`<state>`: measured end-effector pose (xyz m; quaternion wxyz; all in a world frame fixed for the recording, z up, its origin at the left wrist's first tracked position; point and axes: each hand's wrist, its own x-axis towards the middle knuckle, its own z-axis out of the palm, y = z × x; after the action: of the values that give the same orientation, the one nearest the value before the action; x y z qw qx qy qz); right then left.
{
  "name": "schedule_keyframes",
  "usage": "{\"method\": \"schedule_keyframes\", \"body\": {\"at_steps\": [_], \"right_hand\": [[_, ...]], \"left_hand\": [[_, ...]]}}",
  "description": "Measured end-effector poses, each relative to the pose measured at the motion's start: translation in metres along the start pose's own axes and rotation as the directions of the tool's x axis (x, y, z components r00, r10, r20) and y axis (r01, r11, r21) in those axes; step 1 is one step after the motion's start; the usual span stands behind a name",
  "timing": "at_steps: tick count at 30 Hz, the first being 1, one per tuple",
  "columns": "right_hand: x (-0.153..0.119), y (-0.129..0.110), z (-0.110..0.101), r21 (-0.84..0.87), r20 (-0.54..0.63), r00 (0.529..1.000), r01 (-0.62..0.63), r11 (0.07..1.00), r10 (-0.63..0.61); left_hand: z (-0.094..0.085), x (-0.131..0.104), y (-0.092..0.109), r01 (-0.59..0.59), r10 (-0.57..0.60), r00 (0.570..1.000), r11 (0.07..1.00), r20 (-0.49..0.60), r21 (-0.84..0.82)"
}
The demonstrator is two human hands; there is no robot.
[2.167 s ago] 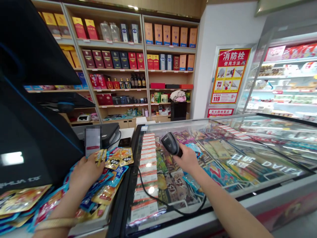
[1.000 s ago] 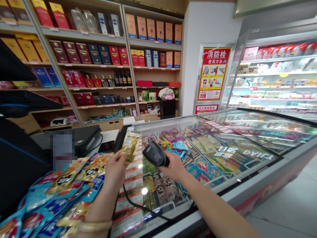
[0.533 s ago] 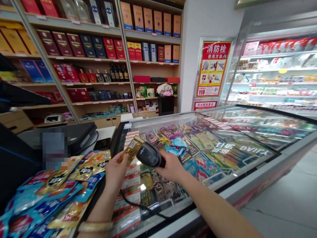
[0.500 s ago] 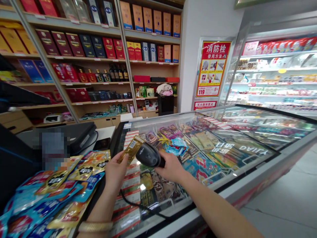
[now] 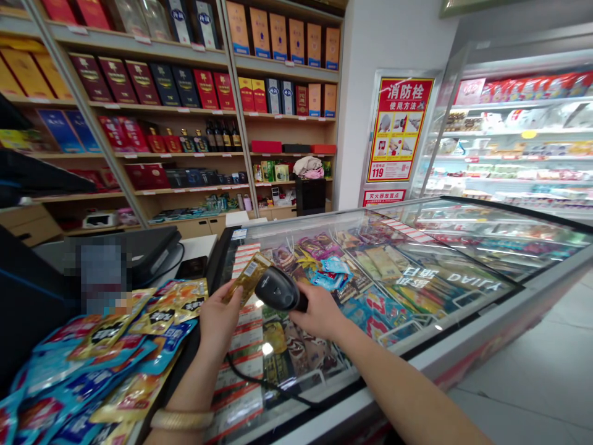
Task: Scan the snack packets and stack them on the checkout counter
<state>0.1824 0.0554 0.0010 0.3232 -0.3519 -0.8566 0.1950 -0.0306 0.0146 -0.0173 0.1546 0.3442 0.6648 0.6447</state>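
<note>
My left hand pinches a small gold snack packet, its barcode side turned up toward the scanner. A black handheld barcode scanner is gripped by my right hand, its head close to the packet; whether they touch I cannot tell. Both are above the glass lid of a chest freezer. From below the scanner a black cable runs across the glass. Left of my left arm lies a heap of gold and blue snack packets.
Ice-cream packs show through the freezer glass. On the counter at left are a phone and a dark machine. Shelves of boxed bottles line the back wall. A lit display fridge stands at the right, behind the freezer.
Hands, packet and scanner hold almost the same position. The view has shifted very slightly. The white lettering reflected on the freezer glass has flipped to readable.
</note>
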Motion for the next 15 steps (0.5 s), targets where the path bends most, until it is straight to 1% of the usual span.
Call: {"method": "schedule_keyframes", "body": {"at_steps": [9,15], "right_hand": [[0.0004,-0.0009,-0.0008,-0.027,0.009,1.000,-0.013,1.000,0.013],[0.0006,-0.0011,-0.0012,-0.035,0.020,1.000,-0.015,0.999,0.015]], "left_hand": [[0.0012,-0.0033,0.0052,0.019,-0.019,1.000,1.000,-0.015,-0.013],[0.0001,-0.0038,0.0051,0.011,-0.011,1.000,1.000,0.002,-0.002]]}}
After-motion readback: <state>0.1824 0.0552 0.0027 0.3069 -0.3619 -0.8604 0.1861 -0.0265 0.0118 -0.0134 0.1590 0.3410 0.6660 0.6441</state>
